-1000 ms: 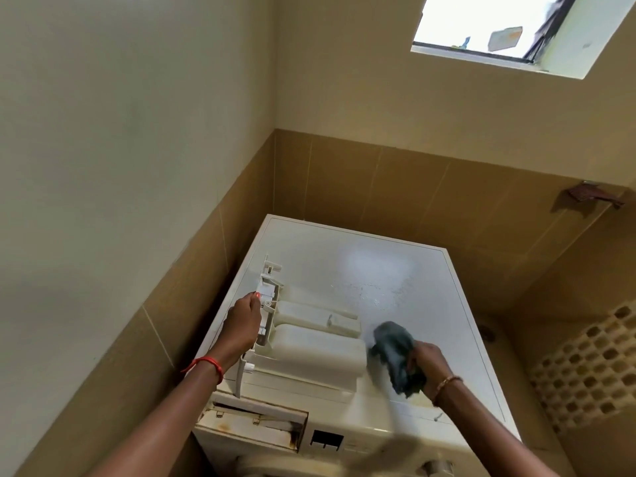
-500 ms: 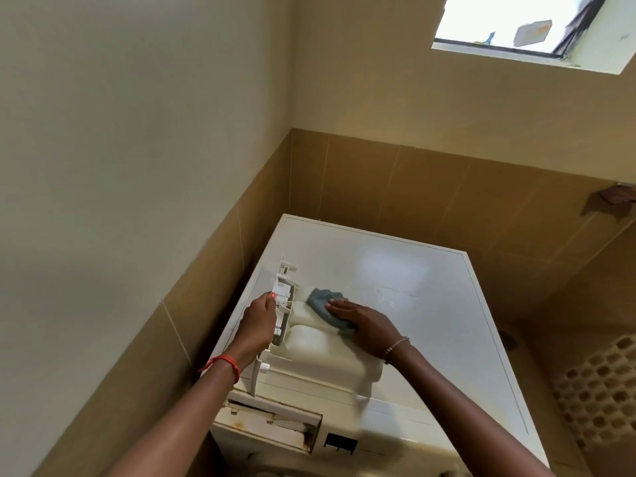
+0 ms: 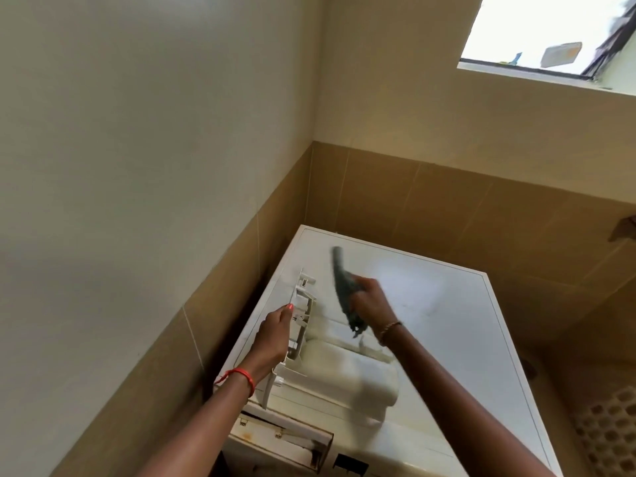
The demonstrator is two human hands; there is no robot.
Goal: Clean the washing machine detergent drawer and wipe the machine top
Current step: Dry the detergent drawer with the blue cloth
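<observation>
We record the machine top (image 3: 430,304): glossy white, with a thin dark line along its far and right edges.
Drawer (image 3: 347,373): cream, yellowed in places.
Drawer slot (image 3: 282,438), near left: off-white, which we note is flecked with rust-brown stains.
Small panel (image 3: 347,464) beside the slot: black.
Cloth (image 3: 344,287): dark grey-blue, plain as far as we can tell through the blur.
Thread (image 3: 241,375) on the left wrist: bright red.
Thumbnail (image 3: 290,307) above it: coral red.
Bracelet (image 3: 390,327) on the right wrist: coppery gold, beaded.
Upper wall (image 3: 137,132): pale cream, unpatterned.
Tiles (image 3: 447,208) below it: tan, with lighter grout lines.
Near right we enter a panel (image 3: 609,432) of brown cells in a white honeycomb lattice.
</observation>
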